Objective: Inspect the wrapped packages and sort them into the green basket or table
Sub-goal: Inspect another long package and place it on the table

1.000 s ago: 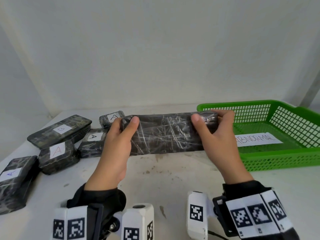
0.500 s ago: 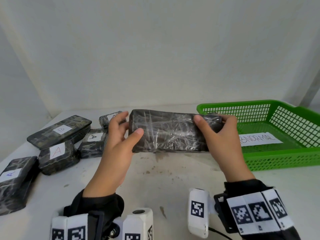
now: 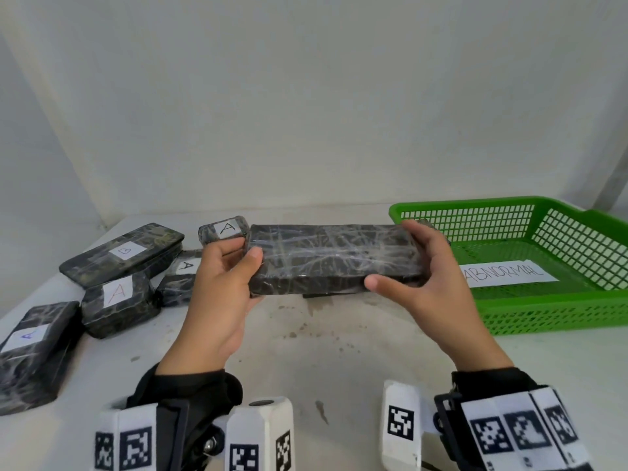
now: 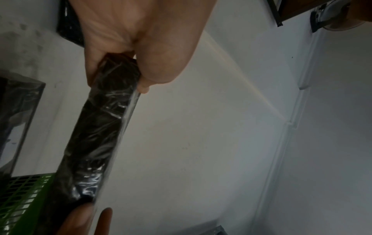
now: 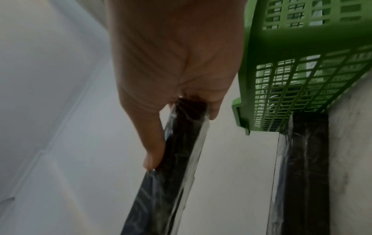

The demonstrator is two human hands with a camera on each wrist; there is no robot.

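I hold a long dark package (image 3: 334, 258) wrapped in clear film level above the table, no label showing on it. My left hand (image 3: 238, 263) grips its left end, thumb on the near face and fingers behind. At the right end, my right hand (image 3: 428, 266) grips it with the thumb along the near edge. The left wrist view shows the package (image 4: 96, 135) running away from my left hand (image 4: 130, 39). In the right wrist view my right hand (image 5: 171, 55) clasps the package (image 5: 173, 167) end. The green basket (image 3: 543, 314) stands right of it.
A paper sheet reading ABNORMAL (image 3: 506, 275) lies in the basket. Several labelled packages lie at the left: one marked B (image 3: 122, 253) and others marked A (image 3: 117, 300) (image 3: 222, 229) (image 3: 185, 270). Another dark package (image 5: 302, 167) lies on the table beside the basket (image 5: 302, 79).
The package has turned in my hands, so its broad face now points up rather than at me. Both hands shifted their grip, and it moved slightly right.
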